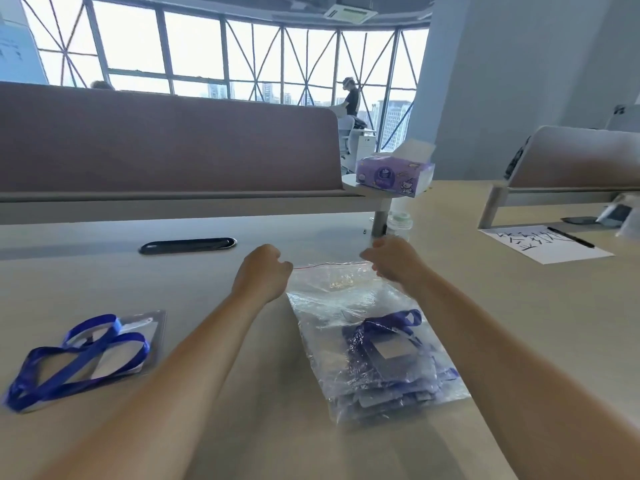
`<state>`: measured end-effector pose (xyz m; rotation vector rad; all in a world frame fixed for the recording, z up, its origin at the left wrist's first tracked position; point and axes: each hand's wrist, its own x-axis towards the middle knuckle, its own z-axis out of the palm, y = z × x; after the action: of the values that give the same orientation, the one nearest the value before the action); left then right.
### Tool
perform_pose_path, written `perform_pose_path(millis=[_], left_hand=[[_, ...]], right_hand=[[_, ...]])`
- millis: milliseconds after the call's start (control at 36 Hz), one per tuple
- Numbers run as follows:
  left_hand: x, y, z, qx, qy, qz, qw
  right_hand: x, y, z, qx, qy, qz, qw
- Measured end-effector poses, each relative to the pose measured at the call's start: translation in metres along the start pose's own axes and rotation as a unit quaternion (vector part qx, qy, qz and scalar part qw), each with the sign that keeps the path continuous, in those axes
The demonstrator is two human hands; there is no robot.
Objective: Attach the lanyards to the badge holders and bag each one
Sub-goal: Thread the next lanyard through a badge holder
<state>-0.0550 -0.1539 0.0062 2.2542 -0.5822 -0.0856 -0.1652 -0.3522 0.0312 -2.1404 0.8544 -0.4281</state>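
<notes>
A clear zip bag (332, 296) lies on the table in front of me, its red-lined mouth pointing away. Inside its near half sits a badge holder with a blue lanyard (388, 351). My left hand (263, 271) pinches the left end of the bag's mouth with curled fingers. My right hand (393, 259) grips the right end of the same edge. At the left of the table lies another clear badge holder (138, 330) with a blue lanyard (76, 362) looped over it, outside any bag.
The beige table (242, 393) carries a black cable slot (187, 244) at the back, under a brown divider screen (166, 140). A purple tissue box (393, 174) and a clear bottle (400, 221) stand beyond my right hand. A written sheet (543, 242) and a pen lie far right.
</notes>
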Motion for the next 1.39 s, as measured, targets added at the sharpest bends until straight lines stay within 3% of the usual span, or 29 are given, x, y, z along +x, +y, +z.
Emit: perform_pose_path(millis=[139,361,556,778,1000,1194,1389], left_hand=[[-0.02,0.007,-0.028,-0.039,0.004,0.068,0.997],[-0.066,-0.005,-0.09,-0.048,0.003,0.126,0.991],[-0.1,-0.054,-0.158,-0.018,0.004,0.133,0.991],[-0.122,-0.125,-0.218,0.055,0.034,0.082,0.994],[-0.119,-0.172,-0.243,0.082,-0.001,0.031,0.996],[-0.103,-0.182,-0.237,0.086,-0.029,0.022,0.996],[-0.102,-0.185,-0.219,0.08,-0.03,0.05,0.995]], right_hand=[[-0.025,-0.031,0.005,-0.007,0.029,-0.057,0.998],[-0.088,-0.08,0.041,-0.046,-0.02,-0.154,0.987],[-0.142,-0.124,0.087,-0.111,-0.05,-0.243,0.962],[-0.172,-0.17,0.157,-0.214,-0.138,-0.315,0.914],[-0.168,-0.196,0.216,-0.295,-0.223,-0.336,0.866],[-0.145,-0.194,0.242,-0.398,-0.23,-0.318,0.829],[-0.121,-0.188,0.247,-0.406,-0.249,-0.267,0.838]])
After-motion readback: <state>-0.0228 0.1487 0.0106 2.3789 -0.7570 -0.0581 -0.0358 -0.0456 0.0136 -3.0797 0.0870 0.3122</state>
